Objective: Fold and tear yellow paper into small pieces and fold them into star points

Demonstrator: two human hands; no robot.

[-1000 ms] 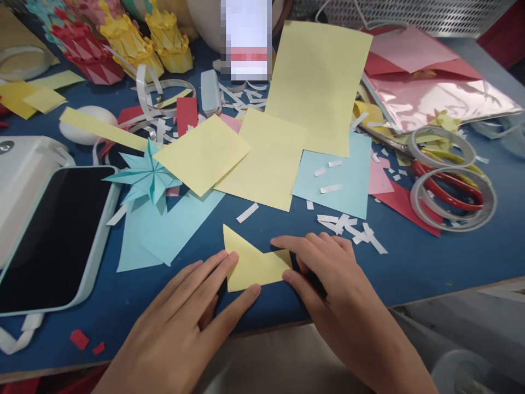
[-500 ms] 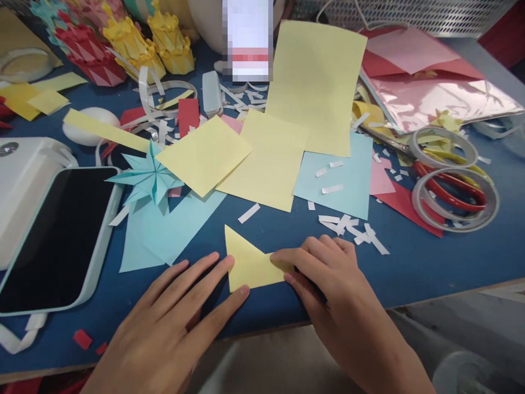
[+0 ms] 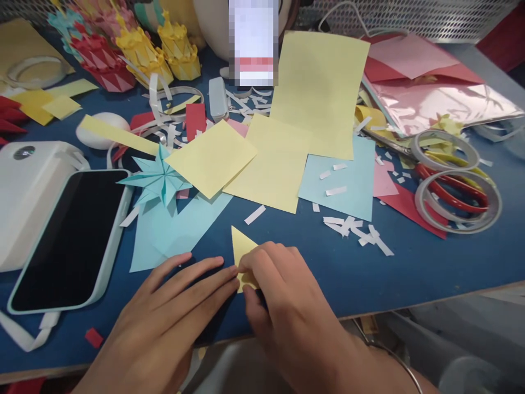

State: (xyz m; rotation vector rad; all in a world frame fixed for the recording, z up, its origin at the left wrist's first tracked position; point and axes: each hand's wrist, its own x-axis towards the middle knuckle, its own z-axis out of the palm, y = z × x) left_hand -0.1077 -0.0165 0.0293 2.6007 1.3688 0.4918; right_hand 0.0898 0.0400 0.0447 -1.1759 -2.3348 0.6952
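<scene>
Two hands fold a yellow paper (image 3: 241, 246) on the bench (image 3: 410, 262), left hand (image 3: 172, 312) flat open, right hand (image 3: 283, 295) pinching it, seemingly only partly folded.

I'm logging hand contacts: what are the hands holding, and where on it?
A small folded yellow paper, lying on the table: the right hand covers its right side, the left hand touches its left edge.

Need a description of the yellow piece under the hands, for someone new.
Start at the near edge of the blue table. Between the left hand and right hand lies a small folded yellow paper, its tip poking out past the fingers. Unlike the flat yellow sheets farther back, it is a pointed triangle.
</scene>
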